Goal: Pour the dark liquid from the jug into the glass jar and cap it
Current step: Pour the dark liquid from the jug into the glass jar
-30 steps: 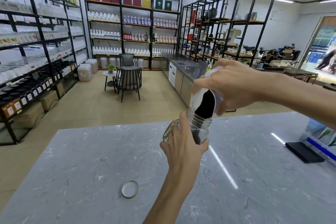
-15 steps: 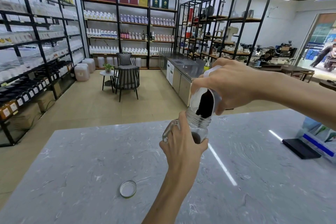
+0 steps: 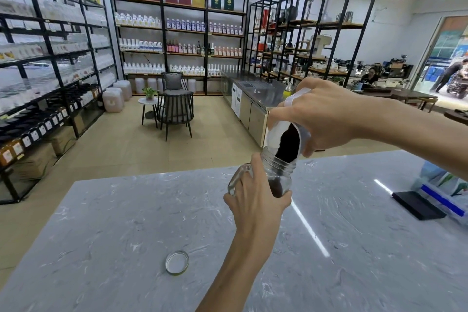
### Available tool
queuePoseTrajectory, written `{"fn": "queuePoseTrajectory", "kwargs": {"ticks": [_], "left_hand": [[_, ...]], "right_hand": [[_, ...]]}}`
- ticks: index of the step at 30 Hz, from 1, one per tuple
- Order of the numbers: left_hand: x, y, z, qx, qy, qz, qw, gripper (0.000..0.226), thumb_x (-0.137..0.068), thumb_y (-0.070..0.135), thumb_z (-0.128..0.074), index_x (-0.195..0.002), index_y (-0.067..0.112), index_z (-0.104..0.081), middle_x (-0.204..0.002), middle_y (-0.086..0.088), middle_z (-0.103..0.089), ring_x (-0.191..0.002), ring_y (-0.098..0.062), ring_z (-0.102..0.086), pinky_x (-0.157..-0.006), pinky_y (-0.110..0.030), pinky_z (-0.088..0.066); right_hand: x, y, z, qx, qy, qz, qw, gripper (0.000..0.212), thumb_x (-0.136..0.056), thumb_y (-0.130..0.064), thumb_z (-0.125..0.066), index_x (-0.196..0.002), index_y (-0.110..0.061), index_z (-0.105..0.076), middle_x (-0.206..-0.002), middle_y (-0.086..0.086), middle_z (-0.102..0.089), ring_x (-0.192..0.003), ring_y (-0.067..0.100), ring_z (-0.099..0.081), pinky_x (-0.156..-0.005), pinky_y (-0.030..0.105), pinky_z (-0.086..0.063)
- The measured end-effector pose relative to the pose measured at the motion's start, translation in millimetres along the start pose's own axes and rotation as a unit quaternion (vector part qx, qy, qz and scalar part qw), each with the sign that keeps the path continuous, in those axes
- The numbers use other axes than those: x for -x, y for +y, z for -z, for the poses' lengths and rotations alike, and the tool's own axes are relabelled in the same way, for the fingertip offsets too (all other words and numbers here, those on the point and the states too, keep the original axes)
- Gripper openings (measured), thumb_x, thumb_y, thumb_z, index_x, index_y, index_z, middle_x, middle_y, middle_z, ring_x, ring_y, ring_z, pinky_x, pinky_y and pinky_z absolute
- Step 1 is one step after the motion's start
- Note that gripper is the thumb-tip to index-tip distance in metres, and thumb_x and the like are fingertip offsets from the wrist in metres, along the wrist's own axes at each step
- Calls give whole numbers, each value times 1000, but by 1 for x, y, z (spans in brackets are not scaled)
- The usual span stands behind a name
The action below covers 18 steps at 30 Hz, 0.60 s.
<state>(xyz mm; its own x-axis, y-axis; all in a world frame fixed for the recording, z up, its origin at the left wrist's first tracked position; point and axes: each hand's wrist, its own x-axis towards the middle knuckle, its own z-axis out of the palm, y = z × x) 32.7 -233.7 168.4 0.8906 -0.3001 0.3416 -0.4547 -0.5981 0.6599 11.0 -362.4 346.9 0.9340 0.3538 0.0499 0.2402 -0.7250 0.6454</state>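
My left hand [image 3: 255, 200] grips a clear glass jar [image 3: 279, 172] with a side handle, held above the grey marble table [image 3: 126, 223]. Dark contents fill its bottom part. My right hand [image 3: 326, 119] holds a clear plastic jug [image 3: 285, 138] tipped steeply, its mouth on the jar's threaded rim, with dark contents sliding down into the jar. The jar's round metal lid [image 3: 177, 261] lies upside down on the table, near and to the left of my left forearm.
A black flat device [image 3: 417, 204] and a blue-striped package [image 3: 445, 192] lie at the table's right edge. Beyond the table stand black shelving racks, a chair with a small round table [image 3: 174, 109], and a steel counter [image 3: 255, 99]. People are at the far right.
The jug has tipped a little further and less dark contents remain in it. The level in the jar has risen slightly. Both hands keep their grip.
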Motion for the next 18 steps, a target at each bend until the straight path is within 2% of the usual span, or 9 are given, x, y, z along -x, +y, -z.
{"fn": "queuePoseTrajectory", "kwargs": {"ticks": [6, 14, 18], "left_hand": [[-4, 3, 1, 5, 2, 1, 1000, 94, -79, 54, -75, -151, 29, -20, -139, 1, -54, -128, -24, -50, -98, -46, -43], [-6, 3, 2, 3, 7, 6, 1000, 91, -79, 54, -75, -149, 29, -23, -135, 0, -56, -126, -23, -50, -97, -45, -42], [-7, 3, 2, -2, 11, 9, 1000, 91, -79, 54, -76, -149, 29, -23, -136, -1, -56, -126, -24, -51, -96, -45, -42]], "right_hand": [[-2, 2, -1, 11, -4, -3, 1000, 84, -55, -56, -82, -125, -43, -35, -111, -13, -70, -99, 16, -67, -105, 46, -32], [-5, 2, -2, 22, 17, 3, 1000, 83, -52, -52, -86, -120, -43, -40, -93, -15, -72, -82, 15, -68, -100, 44, -34], [-7, 1, -2, 27, 23, 12, 999, 81, -53, -51, -85, -119, -41, -39, -95, -13, -71, -82, 16, -69, -101, 47, -36]]}}
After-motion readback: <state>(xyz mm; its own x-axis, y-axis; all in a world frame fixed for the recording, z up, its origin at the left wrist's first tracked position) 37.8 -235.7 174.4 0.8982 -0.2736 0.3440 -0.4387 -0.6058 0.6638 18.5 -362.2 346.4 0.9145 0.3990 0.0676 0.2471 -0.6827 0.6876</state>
